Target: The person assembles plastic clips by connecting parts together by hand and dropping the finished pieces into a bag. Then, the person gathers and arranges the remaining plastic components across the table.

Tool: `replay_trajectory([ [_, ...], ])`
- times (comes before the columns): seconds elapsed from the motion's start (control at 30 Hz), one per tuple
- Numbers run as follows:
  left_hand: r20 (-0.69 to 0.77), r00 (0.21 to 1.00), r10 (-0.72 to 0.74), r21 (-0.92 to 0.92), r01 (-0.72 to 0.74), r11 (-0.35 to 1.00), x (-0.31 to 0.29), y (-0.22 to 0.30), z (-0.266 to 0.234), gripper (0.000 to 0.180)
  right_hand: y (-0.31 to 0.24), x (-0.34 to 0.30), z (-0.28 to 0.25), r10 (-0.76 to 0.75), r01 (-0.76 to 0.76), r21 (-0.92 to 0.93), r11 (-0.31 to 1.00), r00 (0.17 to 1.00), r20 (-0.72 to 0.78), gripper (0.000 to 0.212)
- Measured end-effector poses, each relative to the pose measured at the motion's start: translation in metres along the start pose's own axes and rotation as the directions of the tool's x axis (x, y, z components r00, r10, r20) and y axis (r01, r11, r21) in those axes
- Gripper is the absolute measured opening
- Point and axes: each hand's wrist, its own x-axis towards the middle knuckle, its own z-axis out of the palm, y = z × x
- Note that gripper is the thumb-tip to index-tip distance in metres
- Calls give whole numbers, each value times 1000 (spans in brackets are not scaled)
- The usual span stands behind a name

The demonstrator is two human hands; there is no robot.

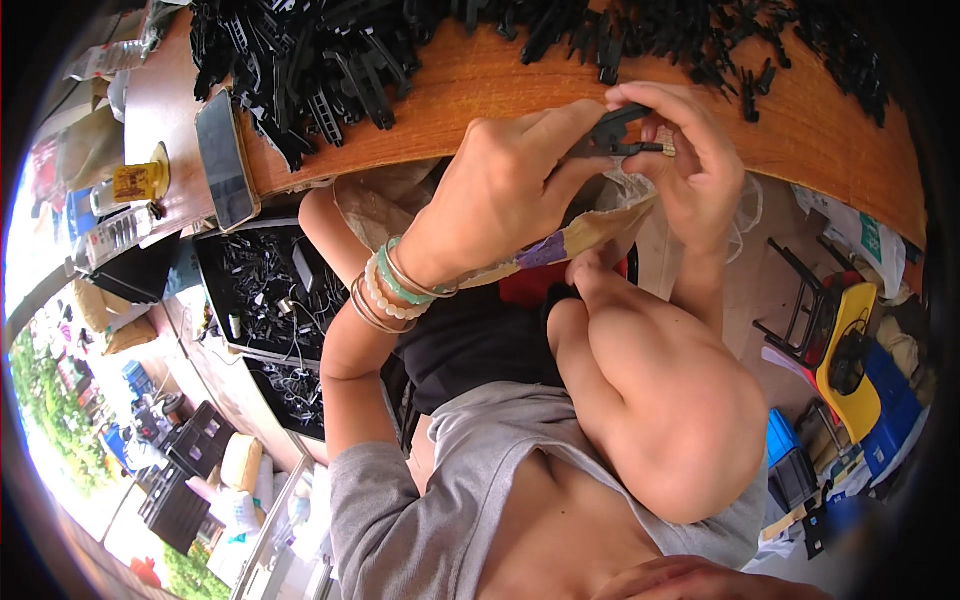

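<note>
My left hand (pixel 510 185), wearing several bracelets, pinches a small black plastic part (pixel 612 128) just in front of the table edge. My right hand (pixel 705 165) curls around the far end of the same part, with thumb and index finger closed on it. A thin black prong of the part points toward the right thumb, where a small pale ribbed bit shows; I cannot make out what it is. Beyond both hands, a large pile of black plastic parts (pixel 310 60) lies on the wooden table (pixel 490 100).
A phone (pixel 227 160) lies at the table's left edge, near a yellow tape roll (pixel 150 180). Black trays (pixel 270 280) of small parts stand lower left. An open bag (pixel 580 238) spans my lap. At right is a yellow stool (pixel 855 365).
</note>
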Motion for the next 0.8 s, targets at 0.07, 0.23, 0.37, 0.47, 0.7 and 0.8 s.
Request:
replay_trajectory([
  [0.07, 14, 1000, -2, 31, 2, 1000, 0, 0, -2, 34, -1, 0, 0, 21, -22, 18, 1000, 999, 28, 37],
  [0.23, 36, 999, 31, 47, -32, 998, 0, -3, -3, 32, 2, -4, 5, 24, -25, -28, 999, 998, -52, 25],
  [0.37, 24, 998, 66, 49, -67, 997, 2, -8, 0, 29, 3, -5, 8, 19, -23, -38, 999, 996, -93, 22],
  [0.47, 42, 998, 36, 31, -37, 999, 1, -12, 0, 29, 4, -8, 6, 61, -64, -43, 997, 995, -77, 24],
  [0.7, 300, 947, -116, -74, 144, 987, 11, -44, -21, 23, -2, -2, 4, 244, -256, -1, 967, 921, 305, 25],
  [0.8, -84, 989, 122, 471, -69, 879, 29, -64, -12, 21, 4, 5, 10, 161, -139, -121, 983, 966, 200, 23],
])
